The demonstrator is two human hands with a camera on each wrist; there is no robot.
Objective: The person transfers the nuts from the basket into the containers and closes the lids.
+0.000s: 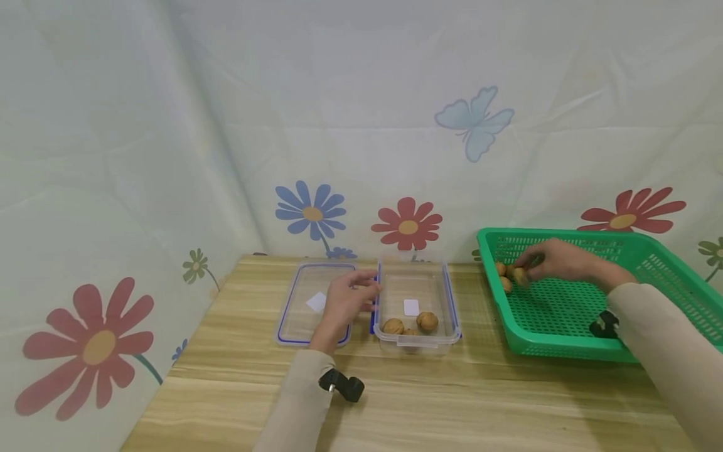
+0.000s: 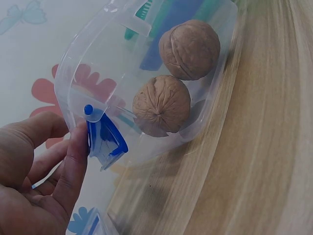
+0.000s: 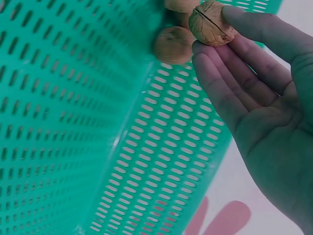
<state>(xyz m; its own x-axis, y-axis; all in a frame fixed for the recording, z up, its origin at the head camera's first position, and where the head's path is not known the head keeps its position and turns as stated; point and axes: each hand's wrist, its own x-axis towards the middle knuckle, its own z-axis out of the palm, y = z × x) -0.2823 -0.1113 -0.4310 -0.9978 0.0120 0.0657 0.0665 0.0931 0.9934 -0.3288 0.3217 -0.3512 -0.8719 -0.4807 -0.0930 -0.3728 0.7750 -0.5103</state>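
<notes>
My right hand pinches a walnut between thumb and fingertips, inside the green basket. Other walnuts lie in the basket's left corner, close beside the held one. At the left side of a clear plastic box, my left hand has its fingers lightly extended and touching the wall by a blue-edged latch. Walnuts sit at the near end of the box, with a white label behind them. The left wrist view shows two walnuts through the wall.
A clear lid with a blue seal lies flat left of the box, partly under my left hand. Wooden tabletop spans the front and the gap between box and basket. A flower-printed curtain hangs behind the table.
</notes>
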